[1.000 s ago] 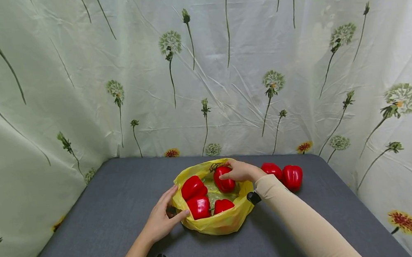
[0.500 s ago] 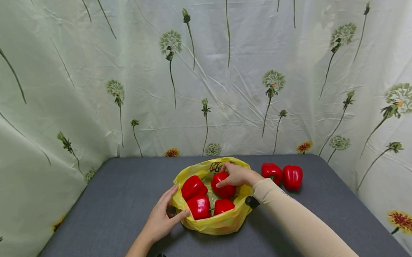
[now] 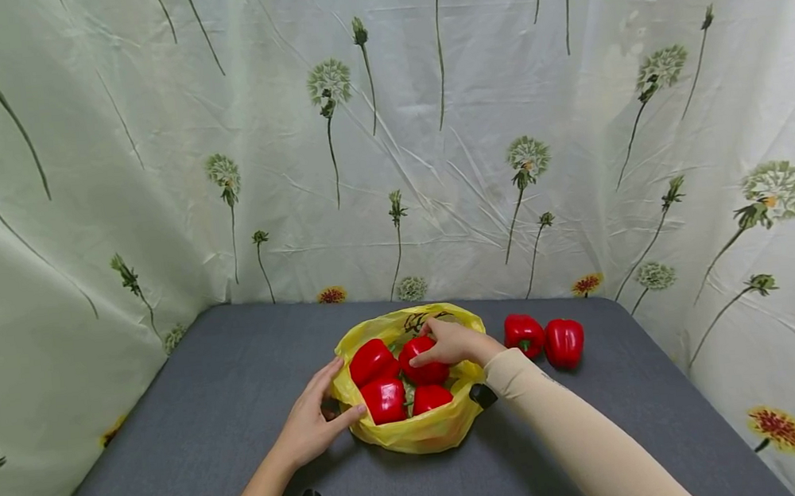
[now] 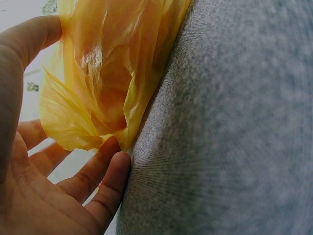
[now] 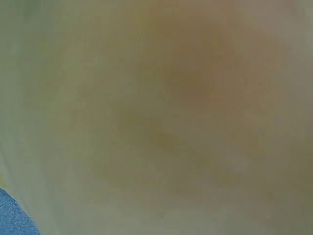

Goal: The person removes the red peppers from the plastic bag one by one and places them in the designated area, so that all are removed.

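A yellow plastic bag [image 3: 423, 439] stands on the table with its mouth spread wide. Inside it lie several red bell peppers, among them a front-left pepper [image 3: 385, 401]. My right hand [image 3: 455, 341] reaches over the bag's right rim and grips one red bell pepper [image 3: 424, 362] at the back right inside. My left hand [image 3: 314, 422] rests against the bag's left side, thumb near the front rim. In the left wrist view its fingers [image 4: 117, 176] are spread and touch the thin yellow plastic. Only a blur fills most of the right wrist view.
Two more red bell peppers, a left one [image 3: 524, 335] and a right one [image 3: 565, 344], sit side by side to the right of the bag. The grey table [image 3: 192, 427] is backed by a curtain [image 3: 270, 116] with dandelion prints.
My right hand has moved the gripped bell pepper slightly left and down inside the bag, nearer the other peppers. The left hand stays in place.
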{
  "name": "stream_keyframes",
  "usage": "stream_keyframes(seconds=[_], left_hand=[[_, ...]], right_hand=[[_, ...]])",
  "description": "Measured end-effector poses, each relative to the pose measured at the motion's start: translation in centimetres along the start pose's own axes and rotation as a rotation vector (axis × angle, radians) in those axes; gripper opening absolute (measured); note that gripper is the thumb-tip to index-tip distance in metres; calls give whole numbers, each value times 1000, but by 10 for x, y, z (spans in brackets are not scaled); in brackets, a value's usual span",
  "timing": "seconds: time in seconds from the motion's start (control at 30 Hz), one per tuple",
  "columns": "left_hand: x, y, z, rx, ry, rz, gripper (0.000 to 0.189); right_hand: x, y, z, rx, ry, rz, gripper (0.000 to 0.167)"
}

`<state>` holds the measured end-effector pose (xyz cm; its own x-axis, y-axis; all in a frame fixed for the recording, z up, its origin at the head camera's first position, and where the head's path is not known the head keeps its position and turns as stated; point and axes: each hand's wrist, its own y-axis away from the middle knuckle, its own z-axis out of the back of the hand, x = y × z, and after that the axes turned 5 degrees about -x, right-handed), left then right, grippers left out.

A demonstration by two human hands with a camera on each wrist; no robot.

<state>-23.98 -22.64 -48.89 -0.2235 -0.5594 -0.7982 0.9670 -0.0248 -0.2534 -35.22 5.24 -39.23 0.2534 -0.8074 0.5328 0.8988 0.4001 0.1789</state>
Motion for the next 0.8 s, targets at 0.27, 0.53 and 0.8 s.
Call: stream_keyframes(seconds=[0.27, 0.53, 0.8], left_hand=[[-1, 0, 0, -3, 2, -6, 93], [-1, 0, 1, -5, -7, -5, 94], [-2, 1, 1, -1, -2, 4, 94]], right_hand=[[0, 4, 6, -2, -62, 12, 57], [0, 9, 14, 9, -106, 18, 56], [-5, 16, 20, 7, -174, 16, 58]])
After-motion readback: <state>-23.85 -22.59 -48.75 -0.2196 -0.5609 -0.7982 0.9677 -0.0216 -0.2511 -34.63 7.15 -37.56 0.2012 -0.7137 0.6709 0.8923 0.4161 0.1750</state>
